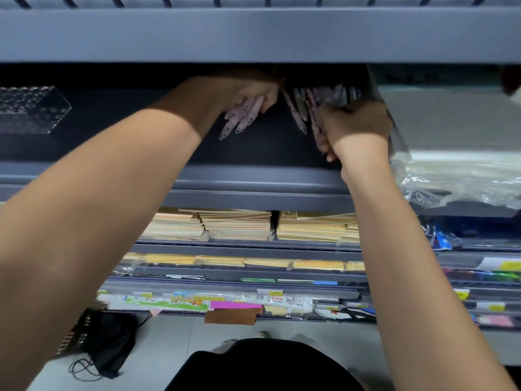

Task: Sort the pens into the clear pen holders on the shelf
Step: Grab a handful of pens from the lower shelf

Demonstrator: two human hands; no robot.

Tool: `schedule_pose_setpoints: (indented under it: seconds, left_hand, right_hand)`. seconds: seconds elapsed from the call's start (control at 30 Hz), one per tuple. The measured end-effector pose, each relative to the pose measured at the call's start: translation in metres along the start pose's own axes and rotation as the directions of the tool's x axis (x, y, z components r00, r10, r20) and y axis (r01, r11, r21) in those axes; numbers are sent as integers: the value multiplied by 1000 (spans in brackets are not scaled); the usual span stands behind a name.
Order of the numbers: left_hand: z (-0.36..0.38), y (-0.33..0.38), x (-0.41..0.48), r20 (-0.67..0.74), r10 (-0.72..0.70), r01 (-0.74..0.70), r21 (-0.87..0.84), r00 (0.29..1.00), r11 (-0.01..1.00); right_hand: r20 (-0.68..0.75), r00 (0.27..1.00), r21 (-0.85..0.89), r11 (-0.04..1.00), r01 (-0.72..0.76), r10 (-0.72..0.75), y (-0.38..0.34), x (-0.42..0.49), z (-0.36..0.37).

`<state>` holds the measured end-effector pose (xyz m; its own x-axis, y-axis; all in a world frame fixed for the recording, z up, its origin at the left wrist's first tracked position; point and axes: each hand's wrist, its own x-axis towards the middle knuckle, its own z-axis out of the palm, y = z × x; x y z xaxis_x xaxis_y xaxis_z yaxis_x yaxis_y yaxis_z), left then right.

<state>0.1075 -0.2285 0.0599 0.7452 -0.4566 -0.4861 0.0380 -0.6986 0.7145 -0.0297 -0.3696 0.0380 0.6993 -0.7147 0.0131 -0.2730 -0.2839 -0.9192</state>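
Both my arms reach into a dark grey shelf (253, 153). My left hand (248, 91) grips a bunch of several pale pink pens (242, 117), whose tips fan down and to the left. My right hand (355, 125) is curled round another bundle of pink pens (318, 131) at its left side. A row of pink and grey pens (324, 94) lies further back between the two hands, against the side of a box. A clear studded pen holder (31, 108) sits at the far left of the shelf, apart from both hands.
A grey-white box (451, 119) with crumpled clear plastic wrap (462, 179) fills the shelf's right side. The shelf board above (253, 35) hangs low. Lower shelves hold stacks of brown envelopes (236, 224) and coloured paper. A black bag (110, 342) lies on the floor.
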Motion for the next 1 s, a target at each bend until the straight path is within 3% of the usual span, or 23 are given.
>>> schedule_pose_setpoints:
  seconds: [0.13,0.27,0.43,0.53,0.7,1.0]
  left_hand:
    - [-3,-4,-14,-40,-39,31,-182,998,983]
    - [-4,-11,-38,-81,-54,19,-382,995,924]
    - [4,-31,-97,-95,10,-75,-720,995,690]
    - [16,-49,-134,-172,57,-174,-814,984,554]
    - [60,-97,-192,-266,118,-291,-900,957,324]
    - [108,-185,-277,-563,-88,-537,-817,822,211]
  right_hand:
    - [118,993,245,968,-52,24,1,-9,-5]
    - [275,960,299,943,-143,58,-3,-21,-10]
    - [520,854,394,893,-216,-23,1,-50,-23]
    - [622,764,441,884,-157,-175,9,-66,-27]
    - [784,568,419,888,-188,-249,31,-99,-21]
    - [927,254,333,918,-216,-276,38,-179,17]
